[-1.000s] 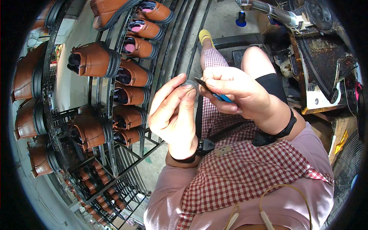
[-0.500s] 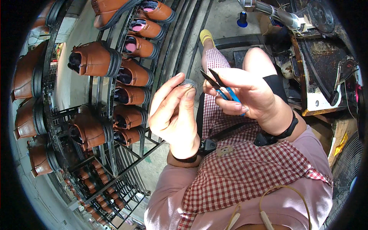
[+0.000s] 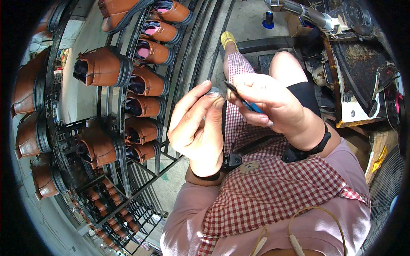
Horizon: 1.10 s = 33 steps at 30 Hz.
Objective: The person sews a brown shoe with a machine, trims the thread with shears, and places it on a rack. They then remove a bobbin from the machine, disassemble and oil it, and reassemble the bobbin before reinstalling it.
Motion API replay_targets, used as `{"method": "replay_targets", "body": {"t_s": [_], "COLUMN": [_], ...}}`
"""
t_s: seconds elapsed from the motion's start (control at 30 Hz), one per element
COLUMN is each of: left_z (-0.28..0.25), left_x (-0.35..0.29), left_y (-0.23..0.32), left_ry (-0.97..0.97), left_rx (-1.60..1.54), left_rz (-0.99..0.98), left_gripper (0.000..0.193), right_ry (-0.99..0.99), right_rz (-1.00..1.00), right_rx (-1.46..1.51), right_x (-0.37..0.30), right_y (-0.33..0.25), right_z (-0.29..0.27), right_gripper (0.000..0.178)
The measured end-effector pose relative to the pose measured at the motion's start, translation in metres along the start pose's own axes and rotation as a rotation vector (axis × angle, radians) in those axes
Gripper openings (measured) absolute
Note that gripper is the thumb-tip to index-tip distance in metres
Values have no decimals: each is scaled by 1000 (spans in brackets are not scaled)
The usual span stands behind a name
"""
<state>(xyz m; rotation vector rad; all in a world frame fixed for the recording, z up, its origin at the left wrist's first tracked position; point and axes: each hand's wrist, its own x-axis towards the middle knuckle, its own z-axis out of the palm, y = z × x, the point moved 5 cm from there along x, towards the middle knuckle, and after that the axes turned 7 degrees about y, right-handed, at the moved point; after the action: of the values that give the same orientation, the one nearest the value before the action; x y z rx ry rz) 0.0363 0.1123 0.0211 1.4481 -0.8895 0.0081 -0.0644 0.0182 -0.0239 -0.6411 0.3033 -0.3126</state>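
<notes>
Over lap: left hand [image 3: 194, 128] pinches small grey ring [image 3: 215, 91] at fingertips, held up for access; right hand [image 3: 267, 104] grips blue-handled tool [image 3: 244, 101], tip at ring. Boot rack [image 3: 128, 141] left.

Black metal wire rack [image 3: 112, 128] at nine o'clock carries brown leather boots [image 3: 100, 68]; rusty metal workbench [image 3: 358, 81] stands at two o'clock.
</notes>
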Motion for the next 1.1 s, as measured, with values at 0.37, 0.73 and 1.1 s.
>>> {"method": "replay_targets", "body": {"t_s": [0.37, 0.73, 1.1], "left_z": [21, 22, 30], "left_x": [-9, 0, -1], "left_y": [-19, 4, 12], "left_ry": [37, -21, -57], "left_rx": [-394, 39, 74], "left_rz": [-292, 61, 125], "left_gripper": [16, 23, 25], "right_ry": [69, 139, 160], "right_rz": [-516, -396, -377], "right_rx": [-327, -142, -101], "right_x": [7, -5, -7], "right_y": [-4, -26, -26], "right_z": [2, -14, -21], "right_gripper": [40, 41, 41]}}
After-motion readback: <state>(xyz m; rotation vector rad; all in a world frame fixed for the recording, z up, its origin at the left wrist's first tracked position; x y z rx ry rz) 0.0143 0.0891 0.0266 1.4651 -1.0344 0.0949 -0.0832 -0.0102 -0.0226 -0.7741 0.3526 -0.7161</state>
